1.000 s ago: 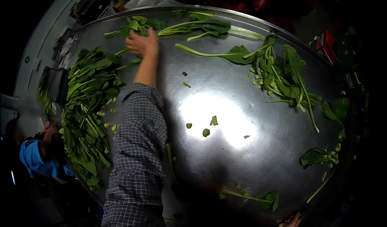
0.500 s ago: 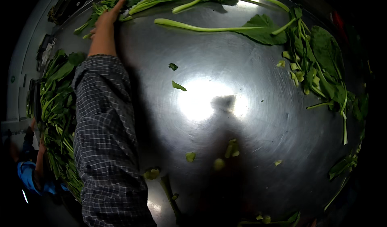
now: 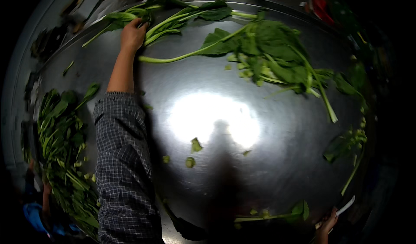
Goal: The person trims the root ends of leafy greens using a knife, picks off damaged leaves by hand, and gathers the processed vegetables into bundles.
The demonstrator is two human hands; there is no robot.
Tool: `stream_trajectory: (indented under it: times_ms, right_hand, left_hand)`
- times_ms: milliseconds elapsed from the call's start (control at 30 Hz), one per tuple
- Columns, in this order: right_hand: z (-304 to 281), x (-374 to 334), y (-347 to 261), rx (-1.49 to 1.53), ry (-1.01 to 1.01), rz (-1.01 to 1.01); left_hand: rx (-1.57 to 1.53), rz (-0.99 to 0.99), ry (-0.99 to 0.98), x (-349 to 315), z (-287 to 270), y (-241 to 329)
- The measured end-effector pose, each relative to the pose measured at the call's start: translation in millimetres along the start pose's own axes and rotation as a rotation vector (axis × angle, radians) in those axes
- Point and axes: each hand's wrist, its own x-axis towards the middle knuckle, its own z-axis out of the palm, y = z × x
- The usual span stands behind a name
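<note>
Reaching to the far left of the metal table, my left hand [image 3: 133, 34] is closed on a bunch of leafy greens [image 3: 125, 16]. Long pale stems and dark leaves extend on both sides of the fingers. Low at the right rim, my right hand [image 3: 328, 223] is closed round a knife [image 3: 346, 206], its pale, slightly curved blade pointing up and right; the handle is mostly hidden. Nearest to that hand lie a stem with a leaf [image 3: 268, 217] and a thin stem with small leaves [image 3: 353, 174].
Leafy greens with chopped stem pieces [image 3: 277, 58] lie at the far right of the metal table [image 3: 286, 157]. A long heap of greens [image 3: 63, 153] runs down the left. Scraps [image 3: 196, 145] dot the middle. Beyond the left heap is another person's blue sleeve [image 3: 35, 216].
My left hand has gone from stretched fingers over the greens to closed on them. The view has shifted, bringing my right hand and the knife into sight at the lower right.
</note>
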Motion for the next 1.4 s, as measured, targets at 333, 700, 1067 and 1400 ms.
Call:
stream_trajectory:
  times_ms: [333,700,1067,1400]
  right_hand:
    - [3,-12,7,0.125,-0.155,-0.066]
    - [-1,-23,-36,0.349,-0.287,0.053]
    - [131,56,-96,0.115,-0.594,-0.598]
    - [256,219,-243,0.141,-0.830,-0.216]
  left_hand:
    - [-0.414,0.308,-0.102,-172,143,331]
    - [-0.784,0.279,-0.385,-366,90,490]
    - [-0.106,0.517,-0.254,-371,111,445]
    - [-0.663,0.594,-0.759,-270,281,629]
